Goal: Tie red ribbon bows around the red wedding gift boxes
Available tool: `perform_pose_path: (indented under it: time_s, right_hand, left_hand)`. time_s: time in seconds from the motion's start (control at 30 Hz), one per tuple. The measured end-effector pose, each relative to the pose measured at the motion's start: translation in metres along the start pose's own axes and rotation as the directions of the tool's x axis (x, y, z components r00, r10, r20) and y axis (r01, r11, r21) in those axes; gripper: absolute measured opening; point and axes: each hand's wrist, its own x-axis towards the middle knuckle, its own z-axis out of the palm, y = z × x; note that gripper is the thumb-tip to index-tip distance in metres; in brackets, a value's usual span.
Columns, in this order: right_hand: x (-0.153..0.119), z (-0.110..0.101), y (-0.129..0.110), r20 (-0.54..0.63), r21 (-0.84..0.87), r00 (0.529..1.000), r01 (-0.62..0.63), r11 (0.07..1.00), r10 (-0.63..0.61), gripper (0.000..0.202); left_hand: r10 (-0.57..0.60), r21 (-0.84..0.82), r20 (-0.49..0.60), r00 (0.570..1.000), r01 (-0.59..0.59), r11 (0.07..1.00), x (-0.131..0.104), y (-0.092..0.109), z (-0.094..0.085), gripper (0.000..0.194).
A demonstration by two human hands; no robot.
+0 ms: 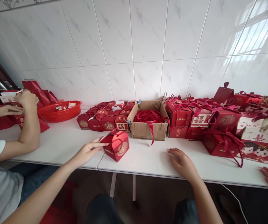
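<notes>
The left hand (84, 153) steadies a small red cardboard gift box with a gold round emblem (118, 147) near the front edge of the white tabletop (137, 160), its fingers pinching the left side, thumb on the near face; this seems to leave the folded top and front unobstructed. Whether the box's base sits fully flat, I cannot tell. The right hand (183, 163) lies palm down by the front edge, fingers loosely spread and holding nothing, perhaps simply resting. Farther back, towards the rear edge, an open brown cardboard carton (148, 132) contains coiled dark-red satin ribbons (149, 116), probably central so either hand can reach them; one strand hangs over its front wall. Red boxes without bows (101, 123) crowd its left, beribboned red boxes (180, 116) its right, a layout that apparently keeps the two kinds apart.
</notes>
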Motion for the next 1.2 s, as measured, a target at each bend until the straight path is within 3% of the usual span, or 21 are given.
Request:
perform_pose_path:
  time_s: [0.07,0.13,0.2,0.27,0.4,0.47,0.57,0.67,0.77,0.87,0.93,1.07,1.2]
  right_hand:
    - [0.0,-0.001,-0.001,0.01,0.0,1.0,0.004,1.0,-0.004,0.032]
    - [0.001,-0.002,-0.002,0.02,0.0,1.0,0.01,1.0,-0.01,0.032]
    - [0.001,-0.003,-0.002,0.026,0.0,1.0,0.012,1.0,-0.012,0.032]
    - [0.001,-0.003,-0.004,0.029,0.0,1.0,0.007,1.0,-0.007,0.032]
    - [0.002,-0.003,-0.007,0.028,0.001,1.0,-0.004,1.0,0.004,0.031]
    - [0.002,-0.004,-0.009,0.028,-0.003,1.0,-0.01,1.0,0.01,0.031]
    - [0.004,-0.004,-0.009,0.03,-0.005,0.999,-0.022,1.0,0.023,0.031]
    - [0.003,-0.006,-0.011,0.015,0.028,0.999,-0.029,0.999,0.028,0.03]
    - [-0.003,-0.008,-0.021,-0.037,0.17,0.999,-0.012,0.985,0.019,0.028]
    - [-0.012,-0.009,-0.042,-0.111,0.383,0.993,0.087,0.92,-0.048,0.032]
    - [-0.014,-0.009,-0.057,-0.142,0.442,0.986,0.145,0.885,-0.09,0.037]
    - [-0.008,-0.008,-0.073,-0.125,0.529,0.991,0.102,0.843,-0.042,0.015]
    - [-0.002,0.0,-0.067,-0.08,0.702,0.983,-0.06,0.709,0.163,0.022]
  left_hand:
    - [-0.013,-0.227,0.255,0.967,0.073,0.971,-0.008,0.018,0.022,0.042]
    - [0.007,-0.421,0.369,0.929,0.16,0.893,-0.015,0.034,0.043,0.035]
    - [0.056,-0.531,0.388,0.92,0.174,0.829,-0.023,0.046,0.064,0.029]
    - [0.102,-0.546,0.372,0.923,0.129,0.828,-0.033,0.053,0.085,0.032]
    - [0.224,-0.401,0.333,0.916,-0.077,0.913,-0.057,0.056,0.122,0.025]
    - [0.266,-0.355,0.253,0.93,-0.166,0.92,-0.064,0.059,0.133,0.03]
    - [0.307,-0.403,0.106,0.946,-0.242,0.883,-0.061,0.068,0.141,0.058]
    - [0.323,-0.427,0.046,0.945,-0.274,0.862,-0.051,0.079,0.143,0.084]
    - [0.388,-0.404,0.071,0.919,-0.329,0.853,-0.047,0.081,0.146,0.069]
    - [0.525,-0.501,0.162,0.836,-0.388,0.773,-0.048,0.075,0.15,0.063]
    - [0.566,-0.571,0.191,0.802,-0.378,0.729,-0.049,0.071,0.15,0.064]
    - [0.541,-0.613,0.202,0.817,-0.325,0.72,-0.052,0.068,0.147,0.061]
    - [0.483,-0.607,0.134,0.865,-0.314,0.73,-0.056,0.068,0.146,0.062]
